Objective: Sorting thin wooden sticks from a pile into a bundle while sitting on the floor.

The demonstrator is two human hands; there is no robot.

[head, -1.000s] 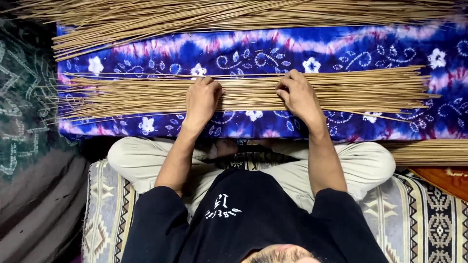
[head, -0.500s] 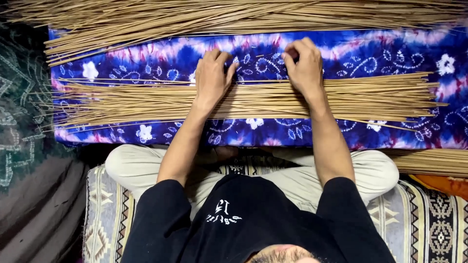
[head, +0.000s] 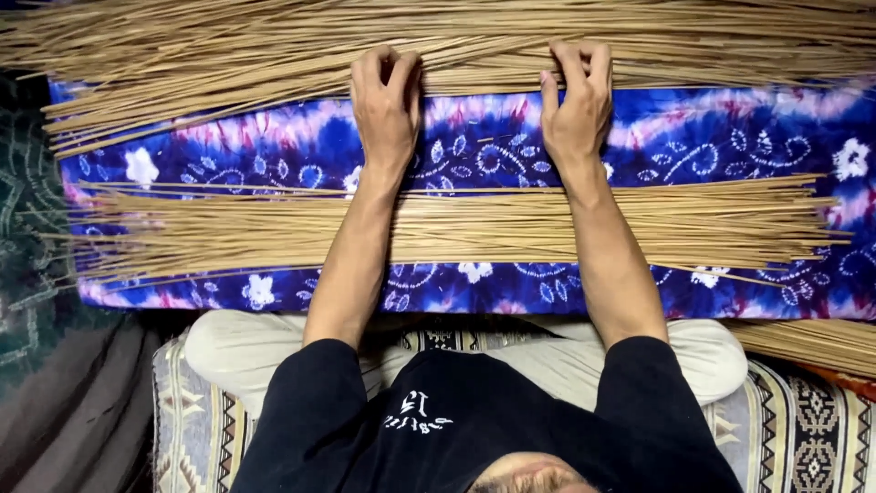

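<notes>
My left hand (head: 387, 100) and my right hand (head: 575, 100) reach across a blue and purple tie-dye cloth (head: 493, 151) with white flowers. Both lie palm down on the near edge of a big far pile of thin tan sticks (head: 228, 46), with the fingers curled into the sticks. A second, flatter layer of the same sticks (head: 474, 228) lies across the cloth nearer to me, under both forearms. Neither hand touches that near layer.
I sit cross-legged in pale trousers (head: 228, 351) on a patterned woven mat (head: 196, 429). More sticks (head: 812, 338) stick out at the right, below the cloth. A dark green patterned fabric (head: 27, 274) lies at the left.
Both hands have left the near layer of sticks and moved away from me, over the cloth, onto the far pile. The near layer stays spread where it was.
</notes>
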